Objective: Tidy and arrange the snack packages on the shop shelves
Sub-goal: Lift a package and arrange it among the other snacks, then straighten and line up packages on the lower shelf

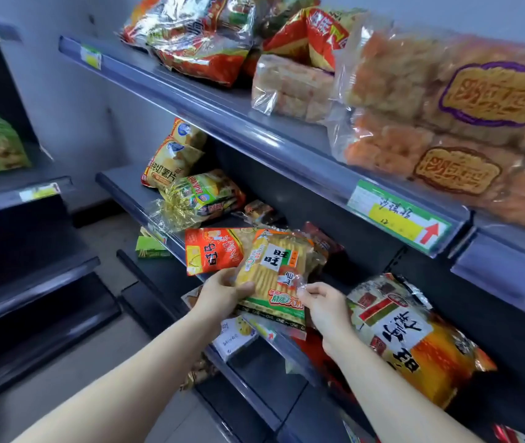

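Standing at dark shop shelves, a person works at the middle shelf. On the upper shelf, big clear bags of cakes overhang the front edge. Packs on the middle shelf lie loose and tilted, so most of the tidying looks undone. A yellow rice cracker pack is held above the front edge, beside a red pack. The left hand grips its left side with curled fingers. The right hand pinches its lower right corner.

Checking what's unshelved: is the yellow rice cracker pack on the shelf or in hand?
In hand: the left hand grips the rice cracker pack by its left edge, the right hand pinches its right edge.
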